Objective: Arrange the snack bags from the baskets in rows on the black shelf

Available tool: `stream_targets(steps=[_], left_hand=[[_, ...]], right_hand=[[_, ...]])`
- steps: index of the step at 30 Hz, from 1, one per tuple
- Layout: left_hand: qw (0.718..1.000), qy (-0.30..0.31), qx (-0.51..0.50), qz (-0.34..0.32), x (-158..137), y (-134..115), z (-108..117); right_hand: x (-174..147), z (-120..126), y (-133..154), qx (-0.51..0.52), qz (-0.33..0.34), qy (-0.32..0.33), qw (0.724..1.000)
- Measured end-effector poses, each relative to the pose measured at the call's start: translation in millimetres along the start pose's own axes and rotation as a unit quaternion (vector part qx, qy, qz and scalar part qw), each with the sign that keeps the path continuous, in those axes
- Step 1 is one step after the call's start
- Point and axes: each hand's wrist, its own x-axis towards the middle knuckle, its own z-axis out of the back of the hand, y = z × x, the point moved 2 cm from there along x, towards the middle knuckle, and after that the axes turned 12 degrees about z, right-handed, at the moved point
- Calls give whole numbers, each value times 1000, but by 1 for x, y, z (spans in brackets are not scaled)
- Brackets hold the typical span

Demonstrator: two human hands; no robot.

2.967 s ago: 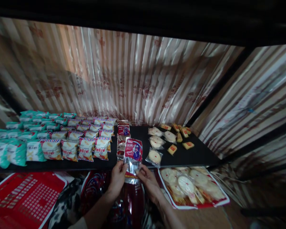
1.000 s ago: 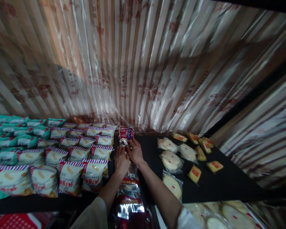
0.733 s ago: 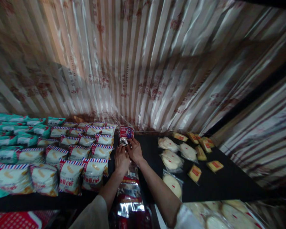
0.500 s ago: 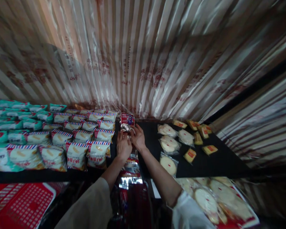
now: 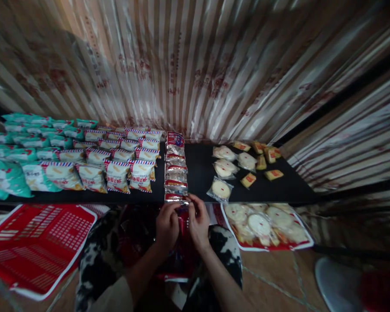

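A column of overlapping red and silver snack packets (image 5: 176, 167) runs from the back of the black shelf to its front edge. My left hand (image 5: 167, 227) is at the near end of this column, its fingers curled in and the fingertips at the closest packet's edge. Close beside it, my right hand (image 5: 199, 222) pinches the same near edge from the right. Below and between the hands something dark red and shiny (image 5: 183, 227) shows, partly hidden. White and yellow chip bags (image 5: 141, 175) stand in rows left of the column.
Teal bags (image 5: 9, 177) fill the shelf's left end. Round flat cakes (image 5: 221, 189) in clear wrap and small yellow packs (image 5: 274, 174) lie on the right. Below are a red basket (image 5: 61, 229) and a red, white-rimmed container (image 5: 269, 248) of cakes.
Both hands have drawn back from the far end of the packet column to its near end, uncovering the packets. The view has tilted down, showing more basket and floor.
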Motion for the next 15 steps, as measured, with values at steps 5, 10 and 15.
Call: stream_targets(steps=[5,10,15], left_hand=[[967,34,76,241,-47,69,4],[919,59,147,360,-54,104,2],[931,78,146,326,-36,99,-6]], right_hand=[[-85,-1,-38,3,-173,40,984],[-137,-11,-79,-30,-285,58,956],[-121,-11,-94,-20,-297,11,955]])
